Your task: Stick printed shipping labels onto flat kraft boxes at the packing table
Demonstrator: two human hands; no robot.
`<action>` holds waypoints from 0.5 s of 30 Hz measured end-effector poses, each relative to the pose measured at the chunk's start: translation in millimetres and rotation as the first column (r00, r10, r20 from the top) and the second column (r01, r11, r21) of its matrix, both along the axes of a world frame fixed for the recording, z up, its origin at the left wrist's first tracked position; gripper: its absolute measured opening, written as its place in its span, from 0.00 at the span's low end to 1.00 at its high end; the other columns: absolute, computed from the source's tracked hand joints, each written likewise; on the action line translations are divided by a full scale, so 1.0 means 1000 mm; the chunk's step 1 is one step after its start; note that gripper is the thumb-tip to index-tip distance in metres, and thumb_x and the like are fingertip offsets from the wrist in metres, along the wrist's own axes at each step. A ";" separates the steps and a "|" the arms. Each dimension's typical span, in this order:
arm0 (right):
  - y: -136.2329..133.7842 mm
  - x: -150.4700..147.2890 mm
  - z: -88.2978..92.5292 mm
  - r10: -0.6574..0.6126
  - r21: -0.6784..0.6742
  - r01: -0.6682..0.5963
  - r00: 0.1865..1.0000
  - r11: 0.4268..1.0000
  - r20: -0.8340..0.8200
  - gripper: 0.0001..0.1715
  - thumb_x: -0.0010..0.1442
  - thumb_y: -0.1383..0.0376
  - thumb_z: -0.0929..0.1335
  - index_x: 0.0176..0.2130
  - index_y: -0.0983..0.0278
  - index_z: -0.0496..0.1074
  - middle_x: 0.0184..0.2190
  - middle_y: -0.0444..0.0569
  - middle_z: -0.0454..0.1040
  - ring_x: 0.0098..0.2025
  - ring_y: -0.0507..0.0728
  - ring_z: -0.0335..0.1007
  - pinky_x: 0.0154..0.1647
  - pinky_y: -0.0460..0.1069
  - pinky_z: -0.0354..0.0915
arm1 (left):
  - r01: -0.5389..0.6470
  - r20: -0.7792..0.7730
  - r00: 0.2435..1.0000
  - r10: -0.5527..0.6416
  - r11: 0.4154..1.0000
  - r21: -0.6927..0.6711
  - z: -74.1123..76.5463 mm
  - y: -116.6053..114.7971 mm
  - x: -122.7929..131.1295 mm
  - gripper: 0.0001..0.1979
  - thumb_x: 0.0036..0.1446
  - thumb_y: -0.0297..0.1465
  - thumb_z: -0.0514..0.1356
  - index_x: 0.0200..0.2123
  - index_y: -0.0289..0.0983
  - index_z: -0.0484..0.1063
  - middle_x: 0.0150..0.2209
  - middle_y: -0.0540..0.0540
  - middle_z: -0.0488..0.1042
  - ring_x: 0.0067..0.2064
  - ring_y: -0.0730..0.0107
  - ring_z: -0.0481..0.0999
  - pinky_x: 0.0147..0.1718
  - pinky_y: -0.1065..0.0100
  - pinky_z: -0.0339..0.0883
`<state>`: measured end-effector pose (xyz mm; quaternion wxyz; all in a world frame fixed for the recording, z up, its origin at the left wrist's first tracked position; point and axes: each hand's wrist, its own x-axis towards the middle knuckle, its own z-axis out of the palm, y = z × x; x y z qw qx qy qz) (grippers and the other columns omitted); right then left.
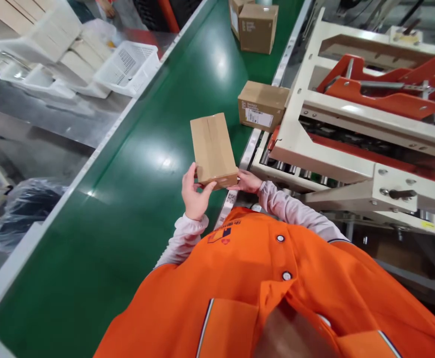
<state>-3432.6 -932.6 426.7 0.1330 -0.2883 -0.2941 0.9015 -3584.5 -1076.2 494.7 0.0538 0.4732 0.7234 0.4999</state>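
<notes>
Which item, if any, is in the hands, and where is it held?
A cardboard box: the left hand holds its near left corner, the right hand its near right corner.

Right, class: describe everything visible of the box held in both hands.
The box is brown, closed, apparently cardboard, with a faint seam along its top. Its far end angles slightly left over the green belt; whether it rests there is unclear. The left hand holds its near left corner, the right hand its near right.
</notes>
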 end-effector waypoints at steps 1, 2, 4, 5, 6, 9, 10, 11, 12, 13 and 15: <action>0.000 0.000 0.000 -0.003 0.002 0.003 1.000 1.000 0.010 0.17 0.65 0.58 0.67 0.51 0.62 0.68 0.49 0.51 0.74 0.42 0.56 0.76 0.43 0.57 0.77 | 0.003 -0.040 0.999 -0.004 1.000 -0.016 0.000 0.000 0.000 0.40 0.53 0.45 0.68 0.66 0.40 0.61 0.56 0.36 0.66 0.54 0.56 0.71 0.45 0.62 0.74; -0.001 -0.001 0.001 -0.004 0.003 0.004 1.000 1.000 0.019 0.17 0.65 0.58 0.67 0.52 0.62 0.68 0.51 0.51 0.74 0.42 0.56 0.76 0.42 0.56 0.77 | 0.000 -0.096 0.995 -0.003 0.999 -0.034 0.000 0.001 0.000 0.41 0.51 0.46 0.69 0.65 0.40 0.63 0.55 0.37 0.65 0.55 0.54 0.70 0.49 0.58 0.72; -0.002 -0.001 0.005 -0.006 0.009 0.005 0.999 1.000 0.033 0.22 0.62 0.57 0.70 0.54 0.61 0.67 0.53 0.51 0.72 0.43 0.56 0.76 0.40 0.54 0.77 | -0.029 -0.203 0.979 0.016 0.998 -0.060 -0.001 0.002 -0.002 0.39 0.47 0.48 0.71 0.60 0.39 0.70 0.56 0.38 0.64 0.58 0.51 0.68 0.58 0.52 0.66; -0.003 0.000 0.007 -0.008 0.016 0.007 0.999 1.000 0.037 0.26 0.59 0.57 0.72 0.54 0.60 0.67 0.55 0.51 0.71 0.44 0.56 0.75 0.39 0.52 0.78 | -0.052 -0.225 0.974 0.038 0.997 -0.055 -0.002 0.003 -0.004 0.37 0.46 0.48 0.71 0.57 0.39 0.72 0.56 0.38 0.64 0.59 0.51 0.67 0.60 0.52 0.64; -0.002 0.001 0.011 -0.011 0.028 0.010 0.999 1.000 0.030 0.30 0.55 0.57 0.75 0.55 0.59 0.67 0.57 0.51 0.70 0.45 0.56 0.75 0.39 0.51 0.77 | -0.078 -0.212 0.975 0.069 0.996 -0.033 -0.004 0.004 -0.006 0.35 0.46 0.48 0.71 0.56 0.39 0.73 0.57 0.38 0.64 0.59 0.51 0.68 0.60 0.53 0.64; 0.004 0.006 0.021 -0.037 0.073 0.039 0.999 0.997 -0.028 0.41 0.47 0.58 0.79 0.58 0.54 0.66 0.65 0.47 0.62 0.51 0.56 0.72 0.42 0.50 0.76 | -0.127 -0.098 0.986 0.134 0.989 0.074 -0.009 0.019 -0.023 0.34 0.48 0.48 0.70 0.56 0.40 0.72 0.56 0.38 0.67 0.58 0.51 0.71 0.55 0.53 0.70; 0.007 0.009 0.024 -0.047 0.093 0.051 0.998 0.994 -0.048 0.43 0.46 0.59 0.79 0.58 0.52 0.66 0.66 0.46 0.59 0.52 0.55 0.71 0.43 0.49 0.76 | -0.129 -0.100 0.985 0.141 0.985 0.113 -0.009 0.030 -0.033 0.35 0.47 0.48 0.70 0.57 0.41 0.72 0.56 0.38 0.68 0.58 0.50 0.71 0.55 0.51 0.70; 0.010 0.013 0.025 -0.047 0.114 0.053 0.997 0.992 -0.057 0.42 0.46 0.59 0.79 0.58 0.52 0.67 0.67 0.46 0.59 0.52 0.54 0.71 0.43 0.48 0.75 | -0.114 -0.136 0.982 0.134 0.982 0.148 -0.006 0.045 -0.045 0.35 0.46 0.49 0.71 0.56 0.41 0.73 0.57 0.37 0.68 0.59 0.49 0.70 0.56 0.49 0.69; 0.013 0.018 0.025 -0.032 0.130 0.038 0.998 0.991 -0.051 0.40 0.46 0.59 0.79 0.56 0.54 0.68 0.66 0.47 0.61 0.52 0.54 0.71 0.42 0.46 0.74 | -0.085 -0.197 0.973 0.121 0.980 0.180 -0.002 0.065 -0.058 0.35 0.47 0.49 0.71 0.55 0.40 0.73 0.59 0.36 0.67 0.60 0.47 0.68 0.58 0.47 0.66; 0.015 0.025 0.023 0.006 0.136 -0.001 1.000 0.991 -0.030 0.37 0.46 0.60 0.79 0.54 0.56 0.70 0.63 0.49 0.64 0.50 0.53 0.72 0.40 0.44 0.73 | -0.044 -0.274 0.957 0.098 0.979 0.198 0.004 0.090 -0.073 0.34 0.48 0.50 0.70 0.54 0.38 0.74 0.61 0.36 0.64 0.63 0.46 0.65 0.61 0.45 0.63; 0.015 0.044 0.015 0.124 0.103 -0.126 0.992 0.987 0.018 0.32 0.46 0.60 0.79 0.50 0.61 0.73 0.55 0.52 0.72 0.46 0.53 0.74 0.38 0.43 0.71 | 0.049 -0.393 0.919 0.026 0.982 0.180 0.018 0.150 -0.101 0.35 0.53 0.53 0.65 0.54 0.32 0.73 0.68 0.35 0.55 0.68 0.41 0.55 0.65 0.42 0.53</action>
